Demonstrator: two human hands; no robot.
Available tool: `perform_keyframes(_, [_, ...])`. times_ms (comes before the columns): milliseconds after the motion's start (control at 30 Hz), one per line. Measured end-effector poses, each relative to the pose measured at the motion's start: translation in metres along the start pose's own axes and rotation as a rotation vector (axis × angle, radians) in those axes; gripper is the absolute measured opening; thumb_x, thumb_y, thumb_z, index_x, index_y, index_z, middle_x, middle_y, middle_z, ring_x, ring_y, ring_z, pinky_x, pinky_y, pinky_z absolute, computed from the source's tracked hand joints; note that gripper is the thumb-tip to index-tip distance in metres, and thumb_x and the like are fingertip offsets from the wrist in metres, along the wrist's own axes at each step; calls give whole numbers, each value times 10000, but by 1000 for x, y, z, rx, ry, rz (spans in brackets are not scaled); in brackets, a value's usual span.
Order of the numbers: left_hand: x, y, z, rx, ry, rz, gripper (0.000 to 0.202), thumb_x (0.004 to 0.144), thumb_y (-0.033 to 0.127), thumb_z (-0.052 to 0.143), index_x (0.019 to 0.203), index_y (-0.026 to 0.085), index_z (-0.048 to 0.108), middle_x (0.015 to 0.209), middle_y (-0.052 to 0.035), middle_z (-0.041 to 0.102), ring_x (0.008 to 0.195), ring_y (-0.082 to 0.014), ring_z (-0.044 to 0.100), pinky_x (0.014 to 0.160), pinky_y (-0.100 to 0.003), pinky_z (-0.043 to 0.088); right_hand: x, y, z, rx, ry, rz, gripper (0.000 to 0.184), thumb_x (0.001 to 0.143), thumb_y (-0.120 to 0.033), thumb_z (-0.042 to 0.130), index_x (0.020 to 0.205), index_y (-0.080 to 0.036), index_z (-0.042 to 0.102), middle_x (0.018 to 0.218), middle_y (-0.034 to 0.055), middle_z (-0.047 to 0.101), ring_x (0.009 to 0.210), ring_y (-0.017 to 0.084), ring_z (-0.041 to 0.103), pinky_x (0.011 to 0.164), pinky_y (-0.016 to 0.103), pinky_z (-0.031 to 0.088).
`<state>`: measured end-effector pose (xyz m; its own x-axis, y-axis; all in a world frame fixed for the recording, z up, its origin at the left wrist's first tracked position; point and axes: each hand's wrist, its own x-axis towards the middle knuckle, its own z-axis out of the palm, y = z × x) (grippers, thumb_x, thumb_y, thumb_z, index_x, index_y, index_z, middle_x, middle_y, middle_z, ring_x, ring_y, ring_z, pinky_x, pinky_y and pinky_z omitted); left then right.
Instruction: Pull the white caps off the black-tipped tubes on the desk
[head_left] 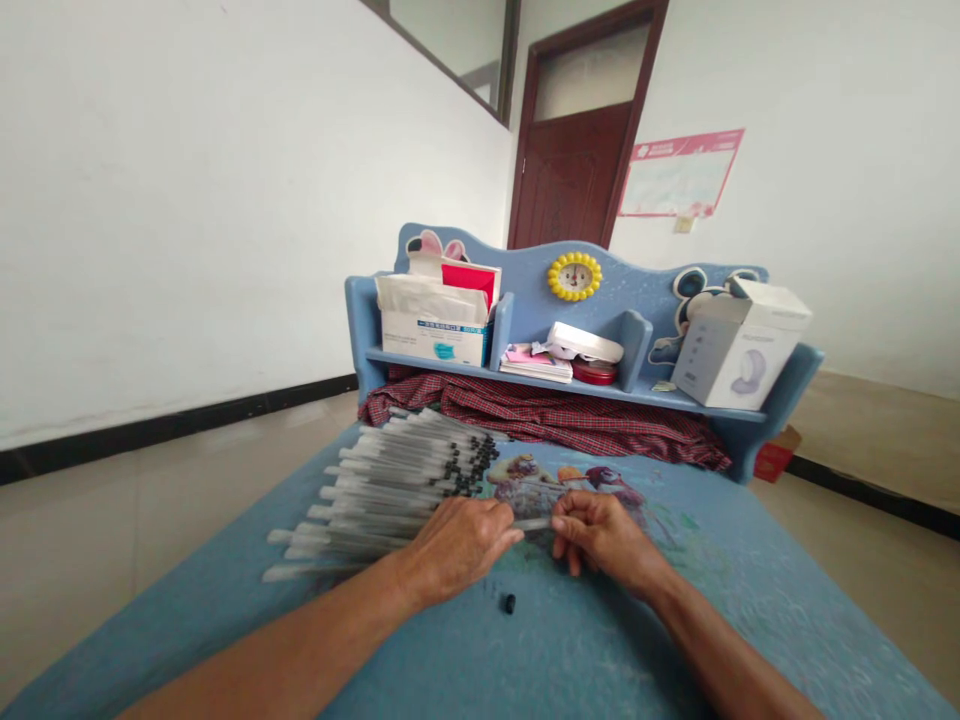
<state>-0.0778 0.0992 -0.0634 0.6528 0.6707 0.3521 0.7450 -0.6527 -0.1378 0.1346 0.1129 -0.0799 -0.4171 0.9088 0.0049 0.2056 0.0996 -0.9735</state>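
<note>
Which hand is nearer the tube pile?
Left. The left hand is at the pile of tubes' near right side, whether touching I can't tell; the right hand is farther right, clearly apart from it.

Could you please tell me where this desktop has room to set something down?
Bare patches: right of the right hand, before the plaid cloth; and between the forearms, nearer than the loose black cap. The left rear is crowded with black-tipped tubes.

The blue table bears tubes, checked cloth and a black piece.
</note>
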Motion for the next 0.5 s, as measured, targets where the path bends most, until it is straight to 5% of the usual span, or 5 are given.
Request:
perform_keyframes(133, [-2,13,-2,7,48,-53,180,908,277,462,789,165,538,706,-27,626,670,-195,631,607,-272,480,-11,-5,0,-287,160,-34,348,822,-516,482,803,-172,535,509,-28,554,360,90,454,379,209,286])
perform_keyframes(233, [-3,20,-2,39,88,-79,185,914,263,434,792,164,531,728,-38,617,700,-198,617,644,-288,485,-33,-18,15,-716,439,-338,272,875,-413,470,760,-179,550,500,-21,516,442,103,462,471,239,304])
perform_keyframes(333, [-1,18,-2,68,109,-86,181,906,255,444,771,167,528,706,-32,603,680,-191,601,629,-281,475,-53,-32,47,-1007,202,-820,206,902,-321,461,778,-193,563,640,11,575,585,137,505,566,278,329])
perform_keyframes(400, [0,13,-2,76,148,-108,176,902,255,455,768,168,529,697,-28,596,680,-183,593,631,-272,466,-58,-36,69,-1100,12,-948,157,901,-317,474,877,-195,570,712,14,586,642,159,501,589,301,335])
perform_keyframes(500, [0,8,-4,63,198,-147,169,901,249,456,774,169,534,719,-28,597,702,-173,583,651,-264,454,-52,-30,87,-1179,-91,-958,115,886,-216,494,788,-186,548,755,14,583,702,171,493,634,323,350])
